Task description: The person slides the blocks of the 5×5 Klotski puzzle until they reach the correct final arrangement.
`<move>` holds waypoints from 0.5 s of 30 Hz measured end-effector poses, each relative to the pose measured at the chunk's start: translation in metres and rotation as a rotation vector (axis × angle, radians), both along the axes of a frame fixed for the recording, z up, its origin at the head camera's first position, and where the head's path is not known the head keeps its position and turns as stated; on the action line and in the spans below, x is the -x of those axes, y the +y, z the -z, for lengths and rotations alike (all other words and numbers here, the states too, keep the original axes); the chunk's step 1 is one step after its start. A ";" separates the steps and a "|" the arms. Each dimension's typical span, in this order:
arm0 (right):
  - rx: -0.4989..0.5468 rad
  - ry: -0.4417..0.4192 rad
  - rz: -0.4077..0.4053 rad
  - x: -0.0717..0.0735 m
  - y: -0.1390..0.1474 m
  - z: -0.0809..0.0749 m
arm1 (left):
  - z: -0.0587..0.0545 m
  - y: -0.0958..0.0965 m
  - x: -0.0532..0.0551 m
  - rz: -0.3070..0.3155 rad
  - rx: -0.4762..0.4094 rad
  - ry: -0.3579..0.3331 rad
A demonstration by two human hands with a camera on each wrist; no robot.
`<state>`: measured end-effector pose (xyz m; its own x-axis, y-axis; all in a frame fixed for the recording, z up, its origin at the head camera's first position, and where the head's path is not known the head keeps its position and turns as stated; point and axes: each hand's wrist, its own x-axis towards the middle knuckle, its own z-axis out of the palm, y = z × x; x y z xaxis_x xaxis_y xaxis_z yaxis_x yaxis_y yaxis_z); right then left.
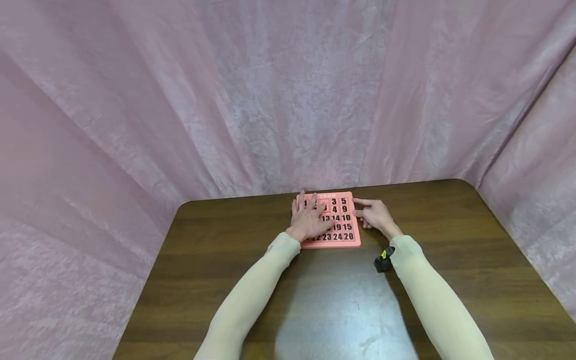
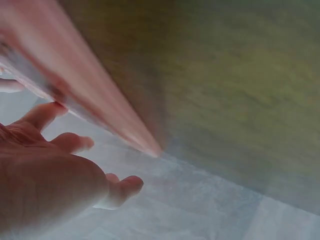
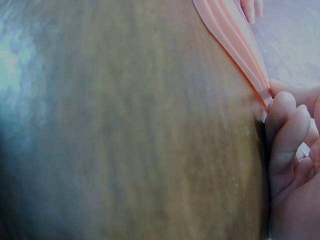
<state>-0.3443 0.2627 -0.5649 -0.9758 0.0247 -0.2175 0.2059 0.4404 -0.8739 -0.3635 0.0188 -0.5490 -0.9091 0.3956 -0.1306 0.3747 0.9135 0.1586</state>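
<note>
Clock directions are taken from the middle of the number board, 12 being the far side.

Nearest, the left sleeve [image 1: 247, 300] comes in from 7 o'clock and the right sleeve [image 1: 438, 300] from between 4 and 5, both above the wooden table [image 1: 211, 280]. A small black device [image 1: 384, 260] sits by the right cuff, toward 4.

The pink number board [image 1: 333, 245] lies flat near the table's far edge. The left hand [image 1: 307, 221] is spread over its 9 o'clock side, fingers apart, fingertips on the face, gripping nothing. The right hand [image 1: 377, 215] is at 3, index finger extended to the board's side, other fingers bent in; whether it pinches the edge or merely braces it cannot be told.

Progress, judged against plain counting order: partly arranged. Among the tiles [image 1: 346, 218], 5 is in its top corner toward 1 o'clock, 14, 19 and 24 stand in proper column, and 22 and 23 fit the bottom row. Left to correct: 3 stands one place too far right, 9 is in the end column, and 10, 15 and 20 each sit one row low. Tiles under the left hand cannot be checked.

Farthest, at 12, hangs a pink curtain [image 1: 292, 100].
</note>
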 end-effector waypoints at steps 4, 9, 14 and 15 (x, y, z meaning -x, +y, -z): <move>0.003 -0.005 0.003 0.001 0.001 -0.001 | -0.004 0.002 -0.006 0.020 -0.010 0.011; 0.008 -0.039 0.014 0.002 0.001 0.001 | -0.002 0.001 -0.011 0.023 -0.002 0.016; 0.006 -0.042 0.007 0.002 0.000 0.003 | 0.000 0.000 -0.013 0.005 -0.012 0.021; 0.007 -0.040 0.007 0.001 0.000 0.003 | 0.000 0.000 -0.013 0.002 -0.018 0.025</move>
<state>-0.3458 0.2626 -0.5675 -0.9660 0.0301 -0.2566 0.2440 0.4327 -0.8679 -0.3506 0.0192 -0.5492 -0.9112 0.3992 -0.1012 0.3803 0.9099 0.1656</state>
